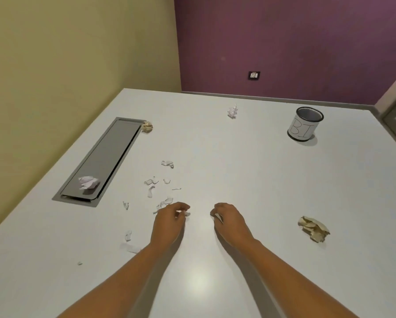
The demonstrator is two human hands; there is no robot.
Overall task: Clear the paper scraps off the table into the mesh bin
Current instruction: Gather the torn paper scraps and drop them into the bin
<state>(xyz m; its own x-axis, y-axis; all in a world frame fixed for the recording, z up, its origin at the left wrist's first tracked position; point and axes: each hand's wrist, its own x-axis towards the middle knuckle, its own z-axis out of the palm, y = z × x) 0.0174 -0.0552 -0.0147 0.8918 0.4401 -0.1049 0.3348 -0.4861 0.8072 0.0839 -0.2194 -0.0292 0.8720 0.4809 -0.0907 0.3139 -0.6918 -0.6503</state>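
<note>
Several small white paper scraps [151, 190] lie scattered on the white table [238, 175], left of centre. My left hand [169, 222] rests at the near edge of that scatter, its fingertips pinched on a small white scrap [186, 213]. My right hand [229, 220] sits beside it, fingers curled around a white scrap [218, 217]. The mesh bin [304, 125], wrapped in white paper with hand-written letters, stands upright at the far right. Crumpled balls lie around: a white ball [232, 111] at the back, a tan ball [147, 127], a tan wad [313, 228] at the right.
A grey recessed cable tray [105, 157] runs along the table's left side, with a crumpled white paper ball [88, 182] lying on its lid. A yellow wall borders the left, a purple wall with a socket [253, 75] the back.
</note>
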